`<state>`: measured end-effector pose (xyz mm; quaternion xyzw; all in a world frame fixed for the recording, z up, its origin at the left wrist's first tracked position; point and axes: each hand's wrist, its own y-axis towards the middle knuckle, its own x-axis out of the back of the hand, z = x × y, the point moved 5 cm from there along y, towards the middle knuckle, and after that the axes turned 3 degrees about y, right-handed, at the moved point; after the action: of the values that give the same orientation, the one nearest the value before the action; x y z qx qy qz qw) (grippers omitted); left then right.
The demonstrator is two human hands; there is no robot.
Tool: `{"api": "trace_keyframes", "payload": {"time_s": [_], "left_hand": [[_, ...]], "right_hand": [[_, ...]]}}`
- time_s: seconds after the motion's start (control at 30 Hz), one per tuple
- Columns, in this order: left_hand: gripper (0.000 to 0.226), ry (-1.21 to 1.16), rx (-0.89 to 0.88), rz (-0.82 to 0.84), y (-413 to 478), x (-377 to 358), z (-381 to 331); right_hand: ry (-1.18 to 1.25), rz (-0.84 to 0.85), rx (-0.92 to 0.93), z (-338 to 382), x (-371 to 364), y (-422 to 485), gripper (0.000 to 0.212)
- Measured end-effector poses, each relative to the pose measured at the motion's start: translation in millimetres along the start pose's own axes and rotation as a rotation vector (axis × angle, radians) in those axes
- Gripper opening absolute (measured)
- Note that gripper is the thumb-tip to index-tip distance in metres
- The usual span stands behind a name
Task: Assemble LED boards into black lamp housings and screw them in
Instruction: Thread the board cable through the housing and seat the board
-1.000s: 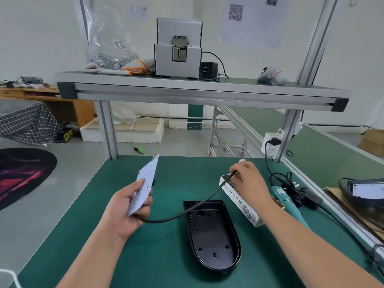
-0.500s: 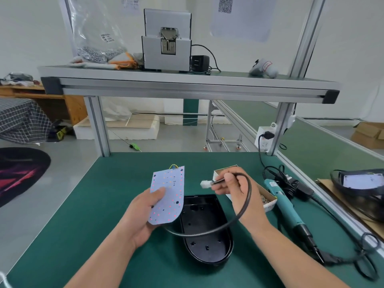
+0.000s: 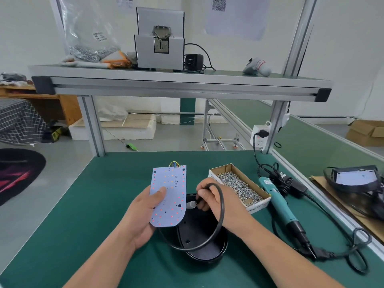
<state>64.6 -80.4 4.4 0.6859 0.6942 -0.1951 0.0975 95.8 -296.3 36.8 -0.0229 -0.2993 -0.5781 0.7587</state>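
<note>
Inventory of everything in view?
LED board: 1, white with red dots, held upright over the housing.
lamp housing: 1, black, on the green mat under the hands.
cable: 1, black, looped over the housing.
screw box: 1, cardboard, silver screws inside, right of the hands.
electric screwdriver: 1, teal, lying right of the box.
grey machine: 1, upper shelf.
left hand: grips the LED board.
right hand: pinches the cable by its white connector.

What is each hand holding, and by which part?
Left hand grips the LED board by its lower left edge; right hand pinches the black cable just behind its white connector.
</note>
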Motion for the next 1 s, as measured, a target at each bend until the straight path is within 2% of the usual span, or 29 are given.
{"api": "trace_keyframes", "payload": {"time_s": [0.23,0.37,0.5,0.57,0.73,0.8,0.87,0.93,1.0], "left_hand": [[0.035,-0.017,-0.088,0.031,-4,-12,-7],[0.044,-0.014,-0.123,0.041,-6,-18,-11],[0.042,0.023,-0.148,0.019,-9,-19,-12],[0.041,0.015,-0.165,0.023,-11,-21,-13],[0.036,-0.053,-0.184,0.072,-14,-25,-14],[0.034,-0.030,-0.179,0.103,-17,-32,-12],[0.031,0.055,-0.171,0.099,-19,-38,-9],[0.030,0.146,-0.171,0.077,-19,-43,-7],[0.028,0.206,-0.185,0.047,-19,-44,-8]], "right_hand": [[-0.140,-0.097,0.031,21,-2,11,0.007],[-0.117,-0.014,-0.032,25,-11,10,0.004],[-0.431,-0.104,0.148,32,-5,4,0.008],[-0.410,-0.140,0.147,30,1,3,0.012],[-0.462,0.049,0.068,24,0,4,0.026],[-0.332,0.044,0.074,23,-6,4,0.023],[-0.129,-0.011,-0.053,12,-11,5,0.026],[0.001,0.005,-0.169,4,-14,4,0.034],[0.140,0.044,-0.148,9,-10,7,0.039]]}}
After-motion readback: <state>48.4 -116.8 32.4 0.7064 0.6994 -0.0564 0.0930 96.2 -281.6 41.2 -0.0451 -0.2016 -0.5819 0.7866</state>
